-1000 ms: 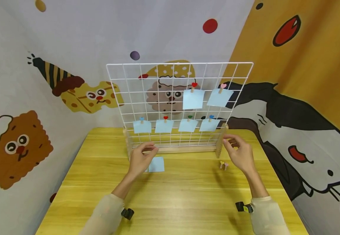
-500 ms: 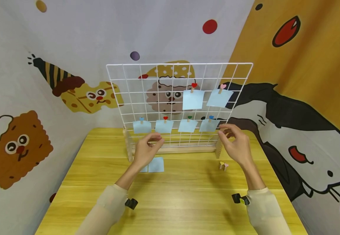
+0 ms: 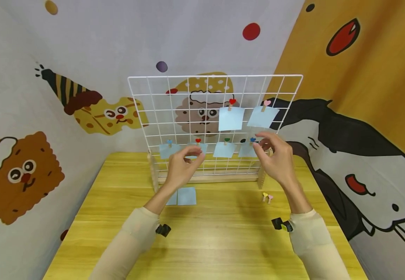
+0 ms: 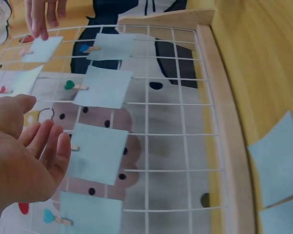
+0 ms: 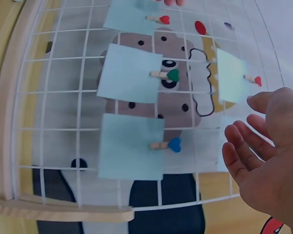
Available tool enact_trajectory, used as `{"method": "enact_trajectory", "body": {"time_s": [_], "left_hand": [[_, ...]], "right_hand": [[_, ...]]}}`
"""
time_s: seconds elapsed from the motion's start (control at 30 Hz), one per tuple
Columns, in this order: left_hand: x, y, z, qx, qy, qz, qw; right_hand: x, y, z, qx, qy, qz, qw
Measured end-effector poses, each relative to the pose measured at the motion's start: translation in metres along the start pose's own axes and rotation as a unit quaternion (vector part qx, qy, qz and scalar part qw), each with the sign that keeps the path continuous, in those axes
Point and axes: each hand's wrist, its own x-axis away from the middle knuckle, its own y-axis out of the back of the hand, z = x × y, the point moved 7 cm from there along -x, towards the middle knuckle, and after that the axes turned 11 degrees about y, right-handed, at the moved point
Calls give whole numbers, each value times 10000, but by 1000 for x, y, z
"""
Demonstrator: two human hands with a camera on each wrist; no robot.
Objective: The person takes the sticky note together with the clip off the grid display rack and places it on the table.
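My left hand (image 3: 184, 167) hovers in front of the lower row of a white wire grid (image 3: 215, 76). Its fingers are loosely bent with nothing between them, and it partly covers a blue note (image 3: 202, 147). Facing the grid's right side, my right hand (image 3: 277, 159) has relaxed fingers and is also without anything in it. It overlaps the edge of another note (image 3: 247, 151), which hangs from a blue heart clothespin (image 5: 173, 145). A green heart clothespin (image 5: 172, 75) holds the note (image 5: 130, 73) beside that one. Higher up, two notes hang from red (image 3: 232, 101) and pink (image 3: 267, 103) heart clothespins.
Two loose blue notes (image 3: 186, 196) lie on the wooden table (image 3: 216, 237) in front of the grid's left side. Two small clothespins, one yellow (image 3: 265, 196) and one pink (image 3: 270, 198), stand near its right foot. A wooden base (image 3: 209, 179) supports the grid. Behind hangs a printed cartoon curtain (image 3: 100, 35).
Both hands have risen from near the table and moved inward, up to the height of the lower row of notes. Notes and clothespins stay where they were.
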Motion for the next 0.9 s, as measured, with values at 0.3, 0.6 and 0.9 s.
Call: {"method": "enact_trajectory", "body": {"time_s": [0.3, 0.6, 0.9], "left_hand": [[-15, -5, -22, 108, -207, 135, 9996], [-23, -7, -36, 115, -374, 127, 9992], [-33, -13, -51, 158, -571, 58, 9982]], "right_hand": [[-25, -4, 13, -154, 204, -5, 9997], [-40, -5, 26, -106, 434, 25, 9990], [-61, -9, 32, -197, 587, -68, 9981]]}}
